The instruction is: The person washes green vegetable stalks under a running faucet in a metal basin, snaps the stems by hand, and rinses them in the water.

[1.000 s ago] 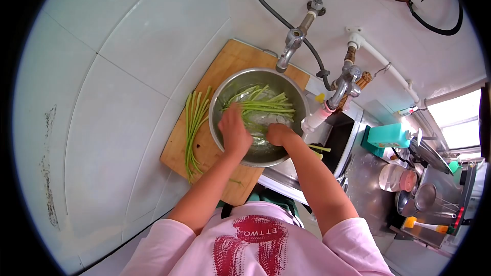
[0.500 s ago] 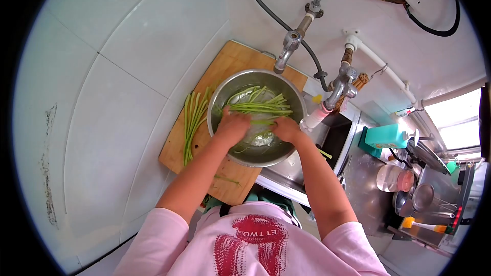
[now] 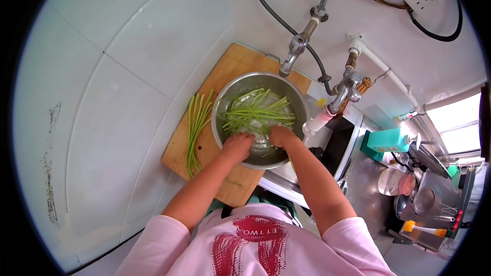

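Observation:
A steel basin (image 3: 225,145) with water stands on a wooden cutting board (image 3: 179,158). Green stems (image 3: 261,112) lie in the water across the basin's middle. My left hand (image 3: 239,145) is at the basin's lower left, fingers curled at the water just below the stems; whether it holds any cannot be made out. My right hand (image 3: 281,136) is closed at the lower right, with something thin and green by its fingers and a stem end showing under the wrist. More stems (image 3: 194,128) rest on the board, left of the basin.
Two wall taps (image 3: 295,53) reach over the basin and the steel sink (image 3: 286,174) to its right. A green bottle (image 3: 388,140), a jar with a pink lid (image 3: 391,181) and strainers (image 3: 424,200) stand farther right. A tiled wall (image 3: 117,122) borders the board.
Both hands have moved toward the basin's near side, and the right hand has closed. Stems now spread wider across the water. The stem end seen over the sink is no longer there.

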Action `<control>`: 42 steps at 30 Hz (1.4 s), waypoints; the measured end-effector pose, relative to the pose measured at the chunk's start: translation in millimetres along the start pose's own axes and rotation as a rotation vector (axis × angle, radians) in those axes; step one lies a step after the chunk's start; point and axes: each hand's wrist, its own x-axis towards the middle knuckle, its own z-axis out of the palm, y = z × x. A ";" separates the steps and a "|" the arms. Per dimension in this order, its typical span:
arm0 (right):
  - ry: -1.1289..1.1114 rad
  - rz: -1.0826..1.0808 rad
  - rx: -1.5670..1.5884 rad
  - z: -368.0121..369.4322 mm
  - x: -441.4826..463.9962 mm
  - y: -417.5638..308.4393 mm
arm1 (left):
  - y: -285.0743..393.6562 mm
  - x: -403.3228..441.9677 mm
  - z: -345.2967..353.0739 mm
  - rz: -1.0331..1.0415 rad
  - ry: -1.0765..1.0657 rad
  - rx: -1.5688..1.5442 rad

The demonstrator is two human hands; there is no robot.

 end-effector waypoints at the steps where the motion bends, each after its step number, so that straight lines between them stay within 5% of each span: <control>1: 0.005 0.016 -0.008 -5.8 -5.0 -3.4 | 0.2 0.0 0.7 0.000 0.001 -0.003; 4: 0.158 -0.044 0.012 -22.9 -19.4 -9.8 | 6.0 0.7 -8.4 -0.010 0.128 -0.050; 7: 0.131 -0.045 0.256 -49.1 -35.5 -19.0 | 14.2 5.6 -9.8 -0.249 -0.007 -0.288; 9: 0.063 -0.100 0.536 -70.2 -51.9 -24.1 | 6.5 10.4 6.4 -0.146 -0.152 -0.957; 13: -0.019 -0.210 1.194 -90.0 -72.1 -34.9 | 45.7 3.6 -36.2 -0.190 -0.235 -1.423; 15: -0.072 -0.242 1.259 -82.3 -58.5 -29.6 | 49.7 3.7 -39.0 -0.218 -0.400 -1.769; 19: -0.180 -0.427 1.600 -76.0 -49.0 -28.4 | 46.3 -2.7 -32.3 -0.159 -0.334 -1.575; 25: -0.207 -0.533 1.708 -82.1 -45.8 -37.9 | 41.9 -4.9 -30.2 -0.210 -0.248 -1.494; 42: -0.117 -0.447 1.285 -66.4 -40.5 -36.4 | -9.7 0.1 11.7 -0.059 -0.062 -0.768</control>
